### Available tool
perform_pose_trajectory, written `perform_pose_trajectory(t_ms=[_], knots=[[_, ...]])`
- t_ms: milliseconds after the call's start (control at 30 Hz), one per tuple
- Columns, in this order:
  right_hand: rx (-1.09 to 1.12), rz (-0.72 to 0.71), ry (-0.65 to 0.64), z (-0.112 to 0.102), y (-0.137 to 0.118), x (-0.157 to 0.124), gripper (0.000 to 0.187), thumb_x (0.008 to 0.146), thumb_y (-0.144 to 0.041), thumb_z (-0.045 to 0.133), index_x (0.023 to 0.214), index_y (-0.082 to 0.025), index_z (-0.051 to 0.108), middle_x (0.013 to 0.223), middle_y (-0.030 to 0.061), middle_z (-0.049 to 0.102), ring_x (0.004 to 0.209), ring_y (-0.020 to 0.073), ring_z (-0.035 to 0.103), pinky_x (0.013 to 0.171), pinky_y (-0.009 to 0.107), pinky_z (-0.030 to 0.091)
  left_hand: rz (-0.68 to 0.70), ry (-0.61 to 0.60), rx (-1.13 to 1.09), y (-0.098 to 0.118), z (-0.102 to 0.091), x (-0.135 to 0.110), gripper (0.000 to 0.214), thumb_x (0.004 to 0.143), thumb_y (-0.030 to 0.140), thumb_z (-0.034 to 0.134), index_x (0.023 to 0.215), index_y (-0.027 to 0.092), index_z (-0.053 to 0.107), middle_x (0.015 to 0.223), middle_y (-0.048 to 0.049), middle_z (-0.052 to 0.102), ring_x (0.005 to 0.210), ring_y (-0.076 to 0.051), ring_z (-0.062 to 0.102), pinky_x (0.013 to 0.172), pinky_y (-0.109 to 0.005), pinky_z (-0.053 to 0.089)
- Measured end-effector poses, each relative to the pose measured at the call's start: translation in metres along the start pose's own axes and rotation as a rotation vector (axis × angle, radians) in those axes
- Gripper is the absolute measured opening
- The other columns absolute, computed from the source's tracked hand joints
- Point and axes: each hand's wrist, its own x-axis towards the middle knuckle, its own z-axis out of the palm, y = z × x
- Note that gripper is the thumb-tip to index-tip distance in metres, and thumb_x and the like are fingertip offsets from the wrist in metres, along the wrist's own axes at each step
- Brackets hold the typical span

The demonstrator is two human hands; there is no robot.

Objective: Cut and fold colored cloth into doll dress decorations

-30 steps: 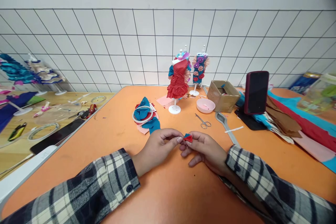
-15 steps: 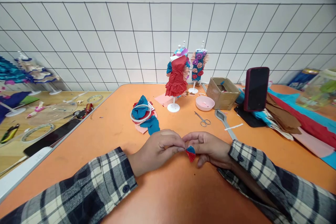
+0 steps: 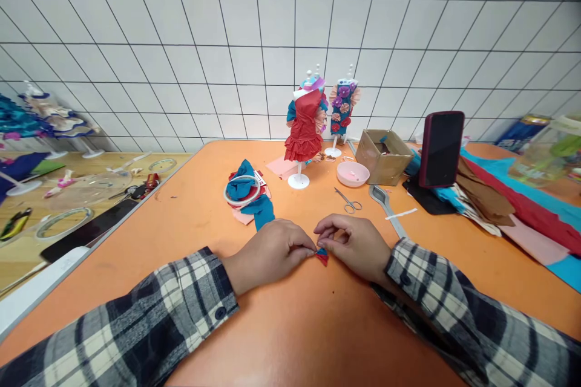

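no lettering or number can be read; the blue can point(image 3: 521, 134) is too blurred.

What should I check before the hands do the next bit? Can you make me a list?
1. Left hand pinching the red-and-blue piece: ok.
2. Right hand gripping it too: cannot tell, the fingertips are close beside it.
3. Scissors out of both hands: ok, lying on the table.
4. Pink bowl upright: ok.
5. Stand with the red dress upright: ok.
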Motion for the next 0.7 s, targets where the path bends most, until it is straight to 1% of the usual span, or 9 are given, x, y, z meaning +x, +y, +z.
perform_pose_trajectory(t_ms=[67,167,267,333,400,500,700], knots=[[-0.138,-0.113,0.028,0.000,-0.001,-0.001,0.018,0.076,-0.011,0.058,0.089,-0.021,0.066,0.077,-0.0002,0.069,0.069,0.0127,0.062,0.065,0.025,0.046,-0.068,0.021,-0.013,-0.001,0.004,-0.001,0.019,0.086,0.019,0.056,0.092,0.024,0.074,0.084,-0.0012,0.074,0.076,-0.015,0.064,0.069,-0.024,0.042],[-0.313,-0.258,0.053,-0.001,-0.002,-0.003,0.012,0.080,-0.014,0.060,0.086,-0.021,0.067,0.078,0.0019,0.069,0.075,0.0157,0.060,0.068,0.027,0.043,-0.158,0.053,-0.074,-0.001,0.007,-0.002,0.019,0.084,0.020,0.055,0.087,0.022,0.073,0.077,-0.0006,0.073,0.067,-0.013,0.063,0.060,-0.021,0.041],[-0.385,-0.362,0.053,-0.001,-0.003,-0.005,0.012,0.086,-0.018,0.057,0.088,-0.021,0.068,0.081,0.0036,0.069,0.079,0.0174,0.058,0.071,0.028,0.042,-0.213,0.087,-0.151,0.002,0.008,-0.002,0.015,0.083,0.022,0.055,0.082,0.020,0.070,0.074,-0.0002,0.071,0.063,-0.012,0.061,0.057,-0.020,0.041],[-0.407,-0.412,0.062,0.000,-0.005,-0.006,0.014,0.089,-0.019,0.054,0.091,-0.020,0.067,0.084,0.0041,0.070,0.080,0.0174,0.057,0.073,0.029,0.041,-0.249,0.134,-0.195,0.005,0.008,-0.001,0.009,0.081,0.022,0.057,0.081,0.019,0.066,0.072,0.0005,0.068,0.063,-0.012,0.060,0.056,-0.020,0.041],[-0.436,-0.432,0.061,0.000,-0.005,-0.008,0.014,0.090,-0.020,0.053,0.093,-0.020,0.067,0.084,0.0038,0.070,0.080,0.0173,0.056,0.073,0.029,0.040,-0.277,0.182,-0.234,0.007,0.008,-0.001,0.003,0.078,0.021,0.059,0.080,0.019,0.060,0.071,0.0015,0.065,0.063,-0.012,0.059,0.054,-0.019,0.041],[-0.492,-0.418,0.042,-0.001,-0.006,-0.009,0.014,0.090,-0.021,0.053,0.094,-0.022,0.067,0.084,0.0026,0.070,0.079,0.0177,0.055,0.073,0.029,0.038,-0.287,0.227,-0.250,0.006,0.009,0.000,0.006,0.075,0.019,0.060,0.078,0.020,0.054,0.070,0.0020,0.062,0.062,-0.012,0.057,0.054,-0.020,0.040],[-0.561,-0.417,0.072,-0.002,-0.011,-0.010,0.016,0.091,-0.023,0.052,0.098,-0.024,0.067,0.079,0.0013,0.069,0.077,0.0185,0.051,0.069,0.029,0.037,-0.314,0.272,-0.230,0.005,0.009,0.001,0.009,0.071,0.015,0.058,0.075,0.020,0.051,0.068,0.0039,0.057,0.059,-0.011,0.051,0.052,-0.020,0.035]])
